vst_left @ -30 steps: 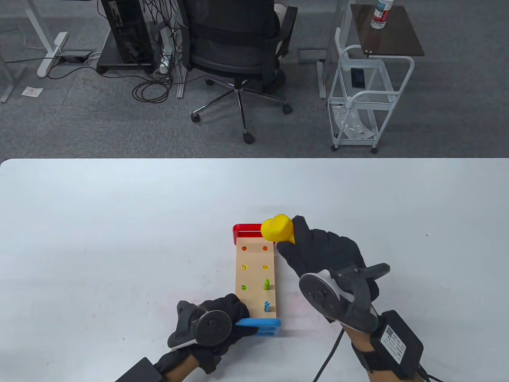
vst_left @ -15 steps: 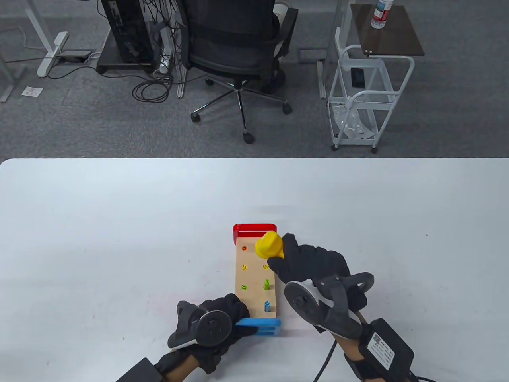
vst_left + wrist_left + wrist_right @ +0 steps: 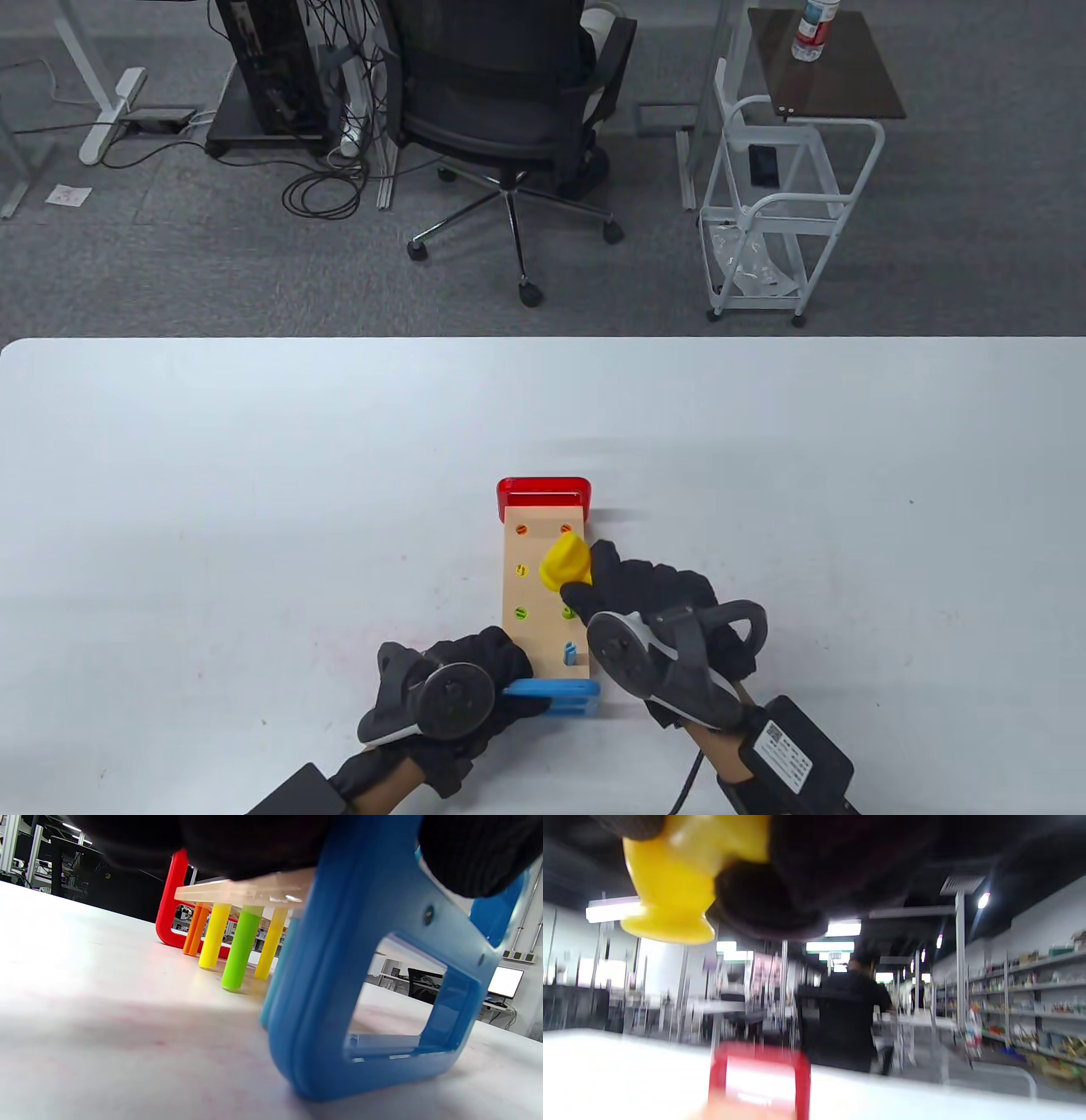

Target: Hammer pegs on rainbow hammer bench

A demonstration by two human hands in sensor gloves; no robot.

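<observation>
The hammer bench [image 3: 533, 630] is a pale wooden board with a red end leg [image 3: 543, 490] far and a blue end leg [image 3: 556, 698] near. Its pegs sit in two columns; most are flush, and a blue peg [image 3: 569, 653] sticks up at the near right. My left hand [image 3: 462, 679] grips the blue leg [image 3: 369, 984]. My right hand [image 3: 645, 607] grips the yellow hammer [image 3: 566, 563], whose head is low over the right column, above the green peg there. In the right wrist view the hammer head [image 3: 674, 878] hangs at top left, blurred.
The white table [image 3: 254, 509] stretches wide on both sides of the bench. An office chair [image 3: 501, 110] and a white cart [image 3: 776, 195] stand on the floor beyond the far edge. Peg shafts [image 3: 239, 946] reach down to the table under the board.
My right hand has swung the hammer down and toward me, from above the red end to the middle of the right column. The raised green peg is now hidden under the hammer. My left hand has not moved.
</observation>
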